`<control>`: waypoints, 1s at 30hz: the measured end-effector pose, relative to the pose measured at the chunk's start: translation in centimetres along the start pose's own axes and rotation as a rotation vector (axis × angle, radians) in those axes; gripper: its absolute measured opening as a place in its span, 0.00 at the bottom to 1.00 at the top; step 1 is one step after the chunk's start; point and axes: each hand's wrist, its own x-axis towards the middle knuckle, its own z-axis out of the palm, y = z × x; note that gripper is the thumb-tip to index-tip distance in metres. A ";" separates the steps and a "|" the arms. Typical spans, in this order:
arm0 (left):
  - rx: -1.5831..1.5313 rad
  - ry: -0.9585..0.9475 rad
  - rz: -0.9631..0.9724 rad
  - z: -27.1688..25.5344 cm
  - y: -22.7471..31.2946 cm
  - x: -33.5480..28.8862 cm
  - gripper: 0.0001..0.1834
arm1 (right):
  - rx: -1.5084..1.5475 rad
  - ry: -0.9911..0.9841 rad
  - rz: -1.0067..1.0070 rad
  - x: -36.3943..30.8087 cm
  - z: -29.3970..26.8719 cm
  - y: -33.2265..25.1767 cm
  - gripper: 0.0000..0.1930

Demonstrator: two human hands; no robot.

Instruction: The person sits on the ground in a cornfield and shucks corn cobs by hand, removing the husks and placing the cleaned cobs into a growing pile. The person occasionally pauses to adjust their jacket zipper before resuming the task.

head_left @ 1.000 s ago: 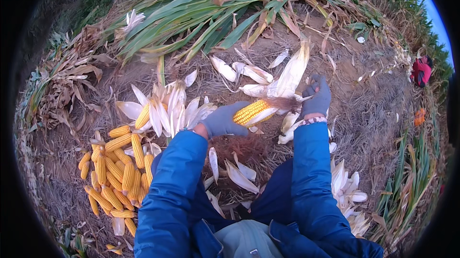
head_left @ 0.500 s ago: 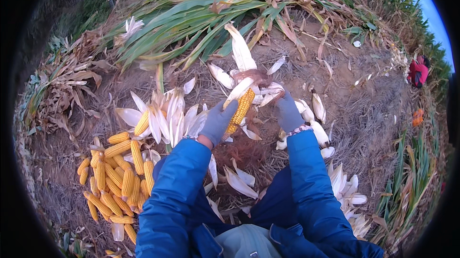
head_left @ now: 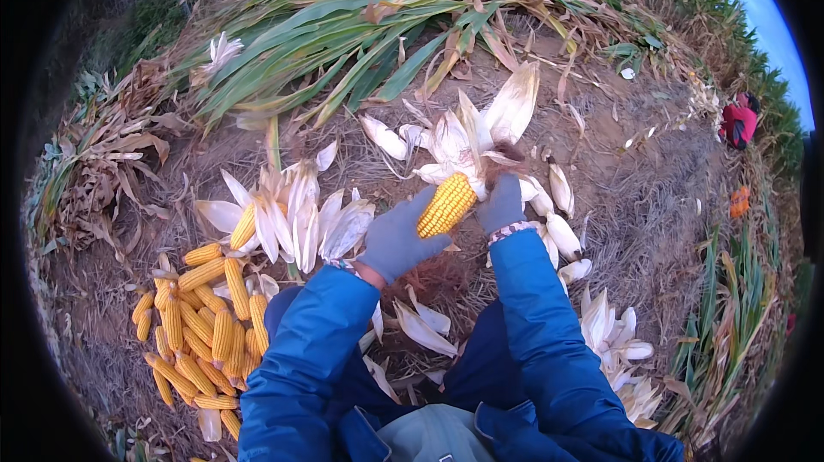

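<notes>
A bare yellow ear of corn (head_left: 446, 206) slants up and to the right in front of me. My gloved left hand (head_left: 395, 239) is closed around its lower left part. At the right of the ear, my gloved right hand (head_left: 501, 204) is curled against pale corn husk (head_left: 481, 172) and brown silk (head_left: 506, 161); its fingertips are partly hidden. Just beyond both hands, broad cream husks (head_left: 512, 106) fan out; which of them are still joined to the ear I cannot tell.
Husked yellow ears lie heaped in a pile (head_left: 206, 325) at the left, beside loose husks (head_left: 292, 213). Several ears in pale husk (head_left: 562, 234) lie right of my right hand. Green stalks (head_left: 343, 24) stretch across the far side. A person in red (head_left: 738, 123) is at far right.
The ear has tilted further to the right and more of its yellow kernels show. My right hand has moved in close to it, and the husks beyond have spread wider.
</notes>
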 end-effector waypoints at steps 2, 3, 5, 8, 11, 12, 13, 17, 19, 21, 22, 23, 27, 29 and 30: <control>-0.142 -0.048 0.010 -0.2 -0.2 -0.1 0.43 | 0.438 0.029 0.185 0.5 0.6 1.0 0.18; -0.270 -0.078 0.023 -0.2 -0.6 0.0 0.43 | 0.597 0.044 0.213 0.9 0.3 1.2 0.17; -0.498 -0.164 -0.011 -0.5 -0.4 0.2 0.44 | 0.912 0.078 0.272 1.5 -0.8 1.1 0.16; -0.638 -0.276 -0.089 -1.5 0.5 0.3 0.44 | 0.790 0.097 0.251 1.2 -2.2 -1.3 0.17; -0.471 -0.259 -0.050 -1.0 -0.7 0.2 0.45 | -0.330 -0.011 -0.117 -0.1 -3.8 -5.9 0.19; -0.436 -0.260 -0.031 -0.2 -0.6 0.7 0.45 | -0.413 0.025 -0.108 -0.4 -5.0 -7.1 0.19; -0.375 -0.243 -0.048 -0.1 -0.9 0.3 0.46 | -0.457 0.036 -0.101 -0.9 -4.4 -8.0 0.19; -0.348 -0.175 -0.071 0.6 -0.3 -0.1 0.47 | -0.084 0.213 0.043 -0.4 -2.5 -6.1 0.17; -0.442 -0.133 -0.069 1.3 0.6 -0.1 0.47 | 0.738 0.357 0.291 0.8 -2.6 -7.2 0.16; -0.488 -0.090 -0.109 2.2 0.5 -0.5 0.46 | 0.774 0.385 0.325 0.8 -2.4 -8.0 0.15; -0.505 -0.063 -0.137 2.5 0.4 -0.9 0.46 | 0.283 0.349 0.190 0.3 -1.9 -8.1 0.15; -0.573 -0.039 -0.190 2.9 0.7 -1.4 0.46 | -0.203 0.297 0.046 0.0 -1.4 -8.1 0.14; -0.691 -0.003 -0.228 3.5 1.9 -1.7 0.45 | 0.285 0.280 0.057 1.3 0.5 -3.7 0.17; -0.524 -0.074 -0.169 2.9 1.5 -1.1 0.45 | 0.076 0.221 -0.013 1.5 0.3 0.2 0.17; -0.376 -0.145 -0.121 1.3 2.1 -0.6 0.45 | -0.037 0.205 -0.049 1.6 -0.8 1.4 0.18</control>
